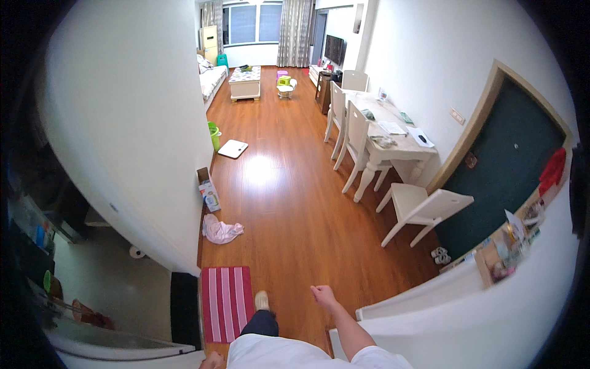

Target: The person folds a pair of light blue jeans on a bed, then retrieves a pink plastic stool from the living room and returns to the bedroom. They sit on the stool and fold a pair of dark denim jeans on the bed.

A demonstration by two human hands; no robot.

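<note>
My right hand (324, 295) hangs over the wooden floor (295, 249) with its fingers curled, and nothing shows in it. At the bottom edge, only part of my left hand (212, 360) is in view, beside my white shirt; its fingers are cut off. A red and pink striped mat (227, 302) lies just ahead of the left hand. One foot in a pale shoe (262, 300) is on the floor at the mat's right edge. Beyond the mat, a crumpled pink cloth (222, 229) lies by the wall.
Along the left wall are a cardboard box (209, 191), a white scale (233, 149) and a green bin (214, 136). At right, a pulled-out white chair (421, 207) stands by the dining table (405, 146) and dark door (507, 161). A white cabinet (415, 304) borders my right.
</note>
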